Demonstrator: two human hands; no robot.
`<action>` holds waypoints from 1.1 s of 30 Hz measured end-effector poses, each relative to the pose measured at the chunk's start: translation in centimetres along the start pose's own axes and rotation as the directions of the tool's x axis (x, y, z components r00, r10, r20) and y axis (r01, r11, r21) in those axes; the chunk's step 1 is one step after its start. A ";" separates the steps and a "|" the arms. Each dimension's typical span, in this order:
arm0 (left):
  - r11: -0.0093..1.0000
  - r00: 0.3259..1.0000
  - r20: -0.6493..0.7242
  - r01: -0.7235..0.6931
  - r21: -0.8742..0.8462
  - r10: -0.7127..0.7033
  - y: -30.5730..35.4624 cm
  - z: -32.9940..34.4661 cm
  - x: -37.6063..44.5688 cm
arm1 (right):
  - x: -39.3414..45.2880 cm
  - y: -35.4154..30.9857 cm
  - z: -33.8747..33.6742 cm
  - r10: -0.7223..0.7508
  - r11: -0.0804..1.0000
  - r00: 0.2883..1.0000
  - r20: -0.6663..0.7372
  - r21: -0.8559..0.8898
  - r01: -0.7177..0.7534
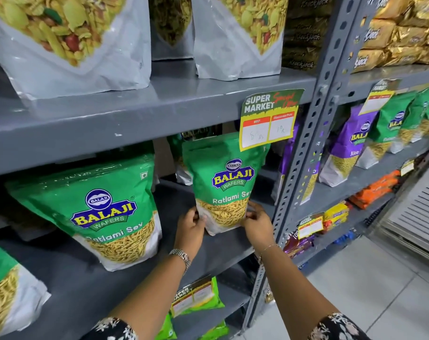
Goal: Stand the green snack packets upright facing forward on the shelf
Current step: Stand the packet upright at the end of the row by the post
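At the far left I saw a green plastic snack packet (pixel 5 288) cut off by the frame edge, standing on the grey metal shelf (pixel 68 285). Next to it stood a second green Balaji Ratlami Sev packet (pixel 95 212), upright and facing me, leaning a little to the left. Further right, my left hand (pixel 190 225), a silver bracelet on its wrist, pinched the lower left corner of a third green sev packet (pixel 224 182). That packet stood upright on the same shelf, its printed front towards me, its top partly hidden by a yellow and green paper price tag (pixel 270 119) hanging from the shelf above. My right hand (pixel 256 223) gripped the packet's lower right corner, fingers closed on its edge. More green packets showed behind it. Past the grey perforated upright (pixel 304 143), a purple snack packet (pixel 350 143) stood on the neighbouring shelf.
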State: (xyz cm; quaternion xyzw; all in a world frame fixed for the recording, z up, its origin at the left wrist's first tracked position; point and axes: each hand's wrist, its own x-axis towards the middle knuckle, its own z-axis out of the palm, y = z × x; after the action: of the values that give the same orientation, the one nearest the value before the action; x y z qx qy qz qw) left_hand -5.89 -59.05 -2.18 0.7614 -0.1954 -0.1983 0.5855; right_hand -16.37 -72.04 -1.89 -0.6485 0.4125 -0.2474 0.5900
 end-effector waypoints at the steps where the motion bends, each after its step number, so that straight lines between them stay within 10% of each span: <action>1: 0.999 1.000 0.007 -0.021 0.024 0.021 -0.3 0.1 -0.3 | 0.1 0.0 0.0 -0.006 1.000 1.000 0.012 -0.023 0.006; 29: 0.992 0.987 -0.134 0.080 -0.095 -0.092 -0.1 0.7 -0.6 | 0.5 1.3 -0.2 -0.063 0.990 0.986 0.153 -0.112 0.081; 33: 0.969 0.954 -0.263 0.082 -0.233 -0.144 -2.3 -1.0 -5.1 | -3.7 0.2 0.4 -0.107 0.987 0.981 -0.163 -0.138 0.085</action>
State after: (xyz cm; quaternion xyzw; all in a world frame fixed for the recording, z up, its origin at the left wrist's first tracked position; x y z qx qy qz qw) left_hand -9.50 -55.02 -3.81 0.7224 -0.0442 -0.1432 0.6751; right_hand -18.06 -68.75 -1.58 -0.6813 0.4447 -0.3027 0.4965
